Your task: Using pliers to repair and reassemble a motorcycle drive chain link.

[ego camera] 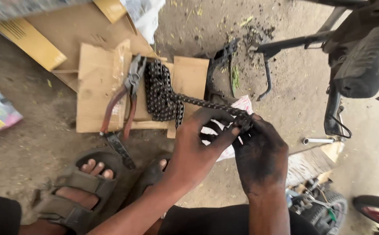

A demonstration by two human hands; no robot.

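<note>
Both hands are pinching one end of a greasy black chain (167, 93): left hand (198, 148) and oily right hand (261, 156) grip it together over white paper (241, 106). Chain's other end lies piled on cardboard (98, 82), touching red-handled pliers (126, 93).

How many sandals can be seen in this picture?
2. One grey strapped sandal is on the foot at lower left; a second sandal lies right of it, mostly hidden behind the left forearm.

chain (165, 93) | black, greasy, links dark | mostly heaped in folds on cardboard | one end stretched taut rightward, pinched between both hands
</note>
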